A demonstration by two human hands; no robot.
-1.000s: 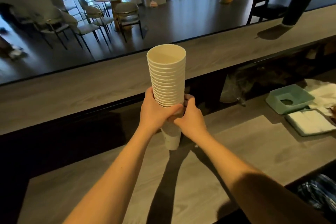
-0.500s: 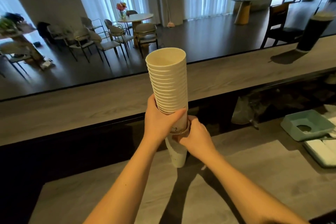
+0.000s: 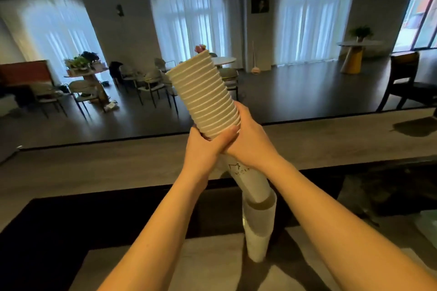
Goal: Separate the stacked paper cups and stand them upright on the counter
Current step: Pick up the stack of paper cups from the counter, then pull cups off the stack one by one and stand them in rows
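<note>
A tall stack of white paper cups [image 3: 204,94] tilts to the upper left, with several rims showing. My left hand [image 3: 203,149] grips it from the left just below the rims. My right hand [image 3: 253,139] wraps it from the right, partly over my left fingers. The stack's bottom cup [image 3: 250,181] carries a small printed logo. Its base sits in the mouth of a separate white cup [image 3: 259,227], which hangs loose below, upright, just above or on the lower counter [image 3: 212,264]; its contact with the counter is unclear.
A long wooden bar top [image 3: 118,163] runs across behind the hands, with a dark gap beneath it. Beyond it lies a dining room with chairs, round tables and curtained windows. A pale object shows at the right edge of the counter.
The view has tilted up. Both hands have raised the stack and tipped it to the left. One cup has slid off the bottom and now sits loose below the stack.
</note>
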